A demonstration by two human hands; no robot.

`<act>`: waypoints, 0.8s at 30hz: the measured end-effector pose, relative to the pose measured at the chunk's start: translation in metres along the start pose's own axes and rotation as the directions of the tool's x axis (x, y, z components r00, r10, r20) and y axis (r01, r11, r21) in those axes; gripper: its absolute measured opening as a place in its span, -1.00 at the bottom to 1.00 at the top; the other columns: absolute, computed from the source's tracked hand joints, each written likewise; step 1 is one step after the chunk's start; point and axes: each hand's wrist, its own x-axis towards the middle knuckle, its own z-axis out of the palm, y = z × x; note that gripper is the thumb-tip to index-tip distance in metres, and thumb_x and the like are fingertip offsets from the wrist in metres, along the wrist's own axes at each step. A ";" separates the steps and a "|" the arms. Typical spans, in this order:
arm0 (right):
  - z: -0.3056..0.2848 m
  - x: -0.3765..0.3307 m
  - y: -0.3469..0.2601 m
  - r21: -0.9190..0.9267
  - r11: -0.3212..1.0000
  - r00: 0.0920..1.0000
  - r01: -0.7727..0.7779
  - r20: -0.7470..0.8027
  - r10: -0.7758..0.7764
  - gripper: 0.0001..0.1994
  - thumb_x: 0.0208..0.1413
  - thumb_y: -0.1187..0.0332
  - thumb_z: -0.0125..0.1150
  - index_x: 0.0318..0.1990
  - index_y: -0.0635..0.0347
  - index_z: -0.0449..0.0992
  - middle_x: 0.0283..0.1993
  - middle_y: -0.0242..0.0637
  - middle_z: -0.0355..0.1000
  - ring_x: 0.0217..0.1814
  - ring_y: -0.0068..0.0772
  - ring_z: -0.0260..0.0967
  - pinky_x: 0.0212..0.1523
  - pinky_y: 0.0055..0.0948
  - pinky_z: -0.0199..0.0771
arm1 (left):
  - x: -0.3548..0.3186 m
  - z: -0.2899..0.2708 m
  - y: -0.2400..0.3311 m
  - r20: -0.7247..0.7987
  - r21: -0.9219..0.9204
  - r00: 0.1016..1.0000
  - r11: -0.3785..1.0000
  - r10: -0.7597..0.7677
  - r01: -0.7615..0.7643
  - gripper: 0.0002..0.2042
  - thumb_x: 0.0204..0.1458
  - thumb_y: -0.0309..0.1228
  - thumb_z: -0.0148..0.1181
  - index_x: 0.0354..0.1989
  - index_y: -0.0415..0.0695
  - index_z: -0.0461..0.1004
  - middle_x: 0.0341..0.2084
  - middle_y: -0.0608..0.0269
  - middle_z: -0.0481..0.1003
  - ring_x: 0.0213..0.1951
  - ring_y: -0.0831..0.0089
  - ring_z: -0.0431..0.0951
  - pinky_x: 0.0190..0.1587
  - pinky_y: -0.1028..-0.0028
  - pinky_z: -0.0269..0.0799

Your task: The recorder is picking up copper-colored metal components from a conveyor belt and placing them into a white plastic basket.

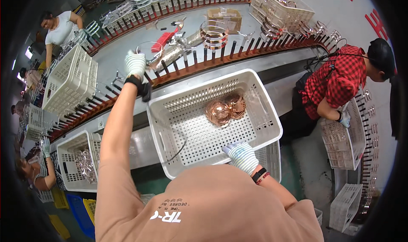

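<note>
A: Where are our copper-coloured ring bundles (219, 113) lying?

B: They're sitting side by side in the white crate (204, 146), toward its far right part. They seem to be touching, so we're risking tangled or scratched rings if anyone is pulling one out carelessly.

A: And the right hand (242, 157)?

B: It's resting over the crate's near rim, fingertips pointing inward. We aren't seeing its underside, so we can't tell whether it's gripping. If it's pressing hard there, we're possibly facing a tilting crate — a second crate (270, 160) is showing below that near right side, and we aren't seeing how firmly anything is supporting ours.

A: What about the left hand (136, 65)?

B: It's reaching out by the row of dark pegs (194, 60), next to a thin wire ring (148, 42). We can't tell whether its fingers are gripping that ring. With the pegs standing so close together, a hasty tug could be snagging and bending it.

A: Anything farther out?

B: A red brush (162, 42) is lying near that hand, so a wide sweep could be knocking it — and a co-worker (340, 80) is leaning away on our right.
</note>
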 end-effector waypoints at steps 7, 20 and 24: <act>-0.007 -0.005 0.013 -0.021 0.999 0.995 -0.039 0.091 0.041 -0.45 -0.01 -0.05 0.31 0.03 0.14 0.54 -0.08 -0.19 0.56 0.01 -0.12 0.55 0.01 -0.12 0.54 | -0.089 0.025 0.127 0.494 -0.802 0.827 0.507 0.267 0.315 -0.78 0.34 -0.32 0.12 0.04 -0.12 0.56 -0.38 0.13 0.65 -0.41 0.40 0.66 -0.44 0.39 0.55; 0.007 -0.008 0.019 0.112 0.981 0.965 0.159 -0.226 -0.131 -0.82 0.03 0.33 0.26 -0.24 0.19 0.56 -0.32 -0.07 0.51 -0.22 0.04 0.55 -0.23 -0.02 0.55 | 0.032 0.110 0.033 0.560 -0.686 0.767 0.695 0.314 0.216 -0.71 0.02 -0.46 0.26 -0.03 -0.03 0.61 -0.41 0.19 0.64 -0.39 0.18 0.66 -0.38 0.27 0.56; 0.006 -0.026 0.032 0.111 0.992 0.960 0.067 -0.280 -0.033 -0.83 0.07 0.37 0.20 -0.21 0.21 0.58 -0.33 -0.08 0.52 -0.23 0.03 0.57 -0.21 -0.04 0.57 | -0.055 0.076 0.158 0.231 -0.121 0.921 0.948 0.314 -0.293 -0.75 0.02 -0.40 0.22 -0.14 -0.17 0.66 -0.33 0.05 0.69 -0.31 0.18 0.68 -0.18 0.29 0.55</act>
